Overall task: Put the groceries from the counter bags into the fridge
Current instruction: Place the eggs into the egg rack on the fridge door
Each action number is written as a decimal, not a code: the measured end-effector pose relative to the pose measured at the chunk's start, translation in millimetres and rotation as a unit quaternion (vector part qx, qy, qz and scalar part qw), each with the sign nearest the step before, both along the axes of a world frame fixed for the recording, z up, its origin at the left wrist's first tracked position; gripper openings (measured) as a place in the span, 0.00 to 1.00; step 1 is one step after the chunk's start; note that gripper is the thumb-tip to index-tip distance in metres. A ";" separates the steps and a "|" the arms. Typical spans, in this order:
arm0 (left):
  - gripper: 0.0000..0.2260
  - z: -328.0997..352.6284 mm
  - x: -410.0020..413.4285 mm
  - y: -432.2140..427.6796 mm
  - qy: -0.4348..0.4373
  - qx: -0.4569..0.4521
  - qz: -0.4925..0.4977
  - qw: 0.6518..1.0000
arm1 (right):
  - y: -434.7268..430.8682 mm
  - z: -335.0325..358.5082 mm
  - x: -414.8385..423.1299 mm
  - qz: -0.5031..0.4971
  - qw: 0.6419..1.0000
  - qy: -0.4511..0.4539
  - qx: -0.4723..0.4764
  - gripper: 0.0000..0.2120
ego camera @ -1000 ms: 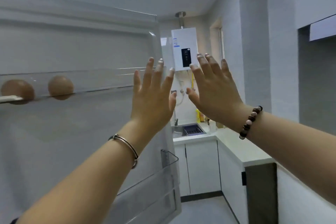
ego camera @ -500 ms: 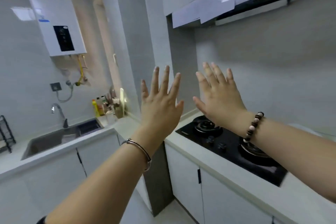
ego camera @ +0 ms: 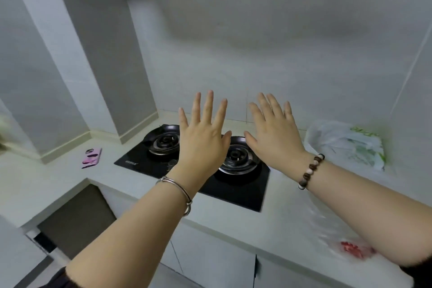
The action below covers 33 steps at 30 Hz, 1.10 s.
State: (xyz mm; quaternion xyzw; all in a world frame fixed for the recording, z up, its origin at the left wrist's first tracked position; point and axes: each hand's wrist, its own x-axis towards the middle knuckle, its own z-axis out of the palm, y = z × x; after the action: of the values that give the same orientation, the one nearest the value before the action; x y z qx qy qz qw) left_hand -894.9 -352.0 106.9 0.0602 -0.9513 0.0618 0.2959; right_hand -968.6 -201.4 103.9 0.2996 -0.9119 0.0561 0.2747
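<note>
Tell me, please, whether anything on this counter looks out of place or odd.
Nothing is spilled or damaged. A pink phone lies loose on the counter left of the hob, and it is no grocery. A flat clear bag with something red in it lies close to the counter's front edge, on the right.

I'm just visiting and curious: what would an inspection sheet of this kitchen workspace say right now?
Surface: pale counter with a black two-burner gas hob set into it.
Job's things: white plastic bag with green print at the back right; clear bag holding something red at the front right, partly hidden by the right forearm.
Clutter: pink phone lying flat left of the hob.
Hands: left hand and right hand both open, fingers spread, raised in front of the hob, holding nothing.
Cables: nothing seen.
Surroundings: grey tiled wall; white cabinet doors below; no fridge in view.
</note>
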 end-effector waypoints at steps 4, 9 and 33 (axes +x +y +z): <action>0.29 -25.5 -56.5 -12.3 -0.025 0.045 -0.053 0.997 | -3.3 -26.4 -45.2 -0.056 0.998 -0.035 0.002 0.31; 0.29 -63.9 -115.4 -15.7 -0.075 0.092 -0.095 0.988 | -3.1 -52.8 -89.5 -0.109 0.992 -0.060 0.007 0.29; 0.26 -212.3 -380.8 33.0 -0.375 0.126 -0.214 0.893 | 60.7 -182.0 -281.8 -0.094 0.930 -0.347 0.071 0.29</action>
State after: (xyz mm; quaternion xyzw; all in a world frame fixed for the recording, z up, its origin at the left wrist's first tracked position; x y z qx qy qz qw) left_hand -1275.7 -319.0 -105.4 -0.1356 -0.9813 -0.1051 -0.0869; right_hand -1250.4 -140.7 -78.2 0.1932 -0.9759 0.0661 -0.0768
